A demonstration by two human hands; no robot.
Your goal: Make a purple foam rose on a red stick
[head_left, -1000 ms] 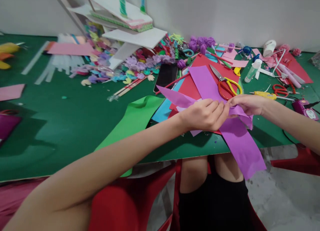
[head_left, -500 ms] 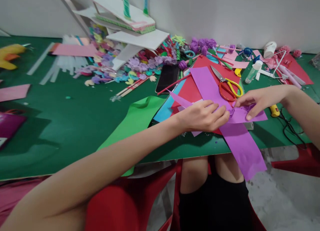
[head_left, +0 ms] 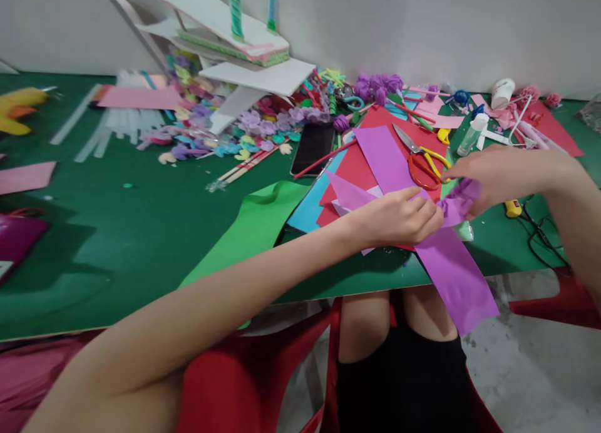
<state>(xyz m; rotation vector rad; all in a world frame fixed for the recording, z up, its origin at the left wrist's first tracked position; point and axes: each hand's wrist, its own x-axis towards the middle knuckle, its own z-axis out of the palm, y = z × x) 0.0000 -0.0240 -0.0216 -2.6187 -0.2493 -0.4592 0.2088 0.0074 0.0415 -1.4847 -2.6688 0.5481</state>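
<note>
A purple crepe paper strip (head_left: 457, 211), gathered and crumpled along its middle, stretches between both hands. My left hand (head_left: 407, 216) pinches it, fingertips closed at the crumpled part, and a loose purple end sticks out on the other side of that hand. My right hand (head_left: 495, 175) has its fingers wrapped round the bunched far end; the fingertips are partly hidden and a little blurred. Beneath lies a longer flat purple strip (head_left: 460, 280), hanging over the table edge. Scissors (head_left: 425, 167) with red and yellow handles rest on red paper (head_left: 345, 186) just beyond the hands.
A green paper sheet (head_left: 244, 233) lies left of the stack, near a phone (head_left: 313, 148). Behind are many small coloured flowers (head_left: 263, 120) and a white board stand (head_left: 263, 76). At the right are a glue bottle (head_left: 472, 134) and a yellow-handled tool (head_left: 513, 208) with a black cord.
My right hand has turned over and closed round the strip's right end, bunching it up. My left hand has shifted slightly right, still pinching the strip.
</note>
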